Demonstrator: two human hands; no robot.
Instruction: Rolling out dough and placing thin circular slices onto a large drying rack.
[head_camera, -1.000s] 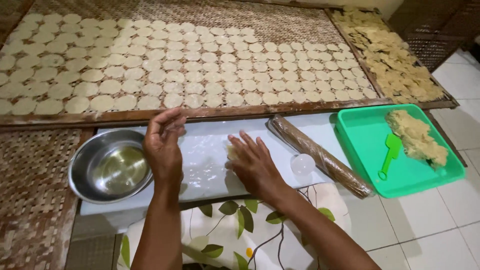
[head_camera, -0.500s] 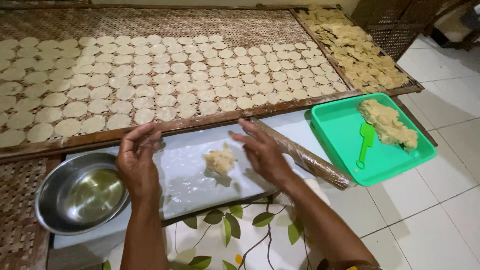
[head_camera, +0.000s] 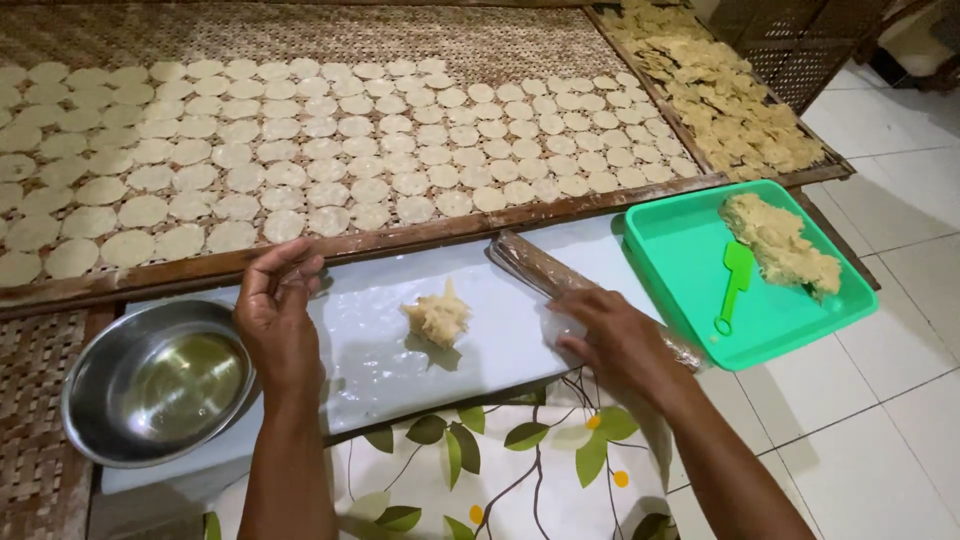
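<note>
At far left sits a round steel bowl (head_camera: 155, 385) of pale liquid. Your left hand (head_camera: 275, 315) rests beside it, fingers loosely spread on the clear plastic sheet (head_camera: 370, 345). A small, ragged beige lump of dough (head_camera: 437, 318) lies mid-sheet. Your right hand (head_camera: 615, 340) lies flat, fingers together, against the plastic-wrapped brown rolling pin (head_camera: 545, 272), beside the green plastic tray (head_camera: 690, 275).

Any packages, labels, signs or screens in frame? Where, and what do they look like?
None: no package, label, sign or screen shows.
Nearest to packaging: clear plastic sheet on the white board, a dough lump on it; left hand at its left edge, right hand at its right.
Rolling pin: brown, wrapped in clear film, beside the green tray.
</note>
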